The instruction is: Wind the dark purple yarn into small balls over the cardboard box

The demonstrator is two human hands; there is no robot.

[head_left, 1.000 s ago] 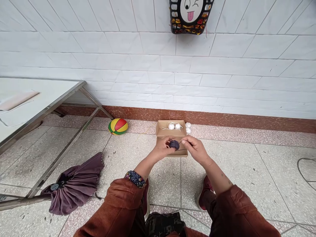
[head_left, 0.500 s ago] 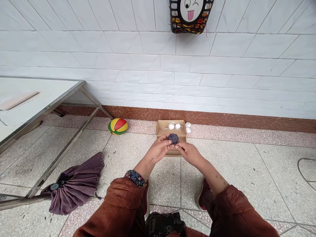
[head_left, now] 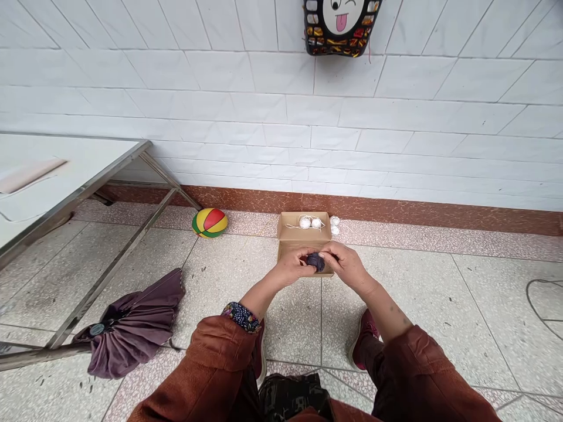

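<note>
My left hand [head_left: 294, 266] is closed around a small dark grey-blue ball of yarn [head_left: 316, 261], its thumb and fingers on the ball's left side. At the ball's upper right, my right hand [head_left: 343, 265] pinches with thumb and forefinger against the yarn; the strand between them is too fine to make out. Both hands are over an open cardboard box [head_left: 284, 251] on the floor. Two white yarn balls [head_left: 310, 223] with loose strands lie in the far part of the box. Two more white balls [head_left: 335, 226] rest on the floor just right of it.
A striped ball [head_left: 210, 223] sits left of the box by the wall. Further left are a metal-framed table [head_left: 101, 155] and a purple folded umbrella [head_left: 136, 328]. A black basket [head_left: 338, 44] hangs on the tiled wall. A dark cable [head_left: 534, 302] lies at the right.
Both hands have lowered slightly toward me and shifted right with the dark yarn ball. My right hand has moved from below the ball to its upper right side.
</note>
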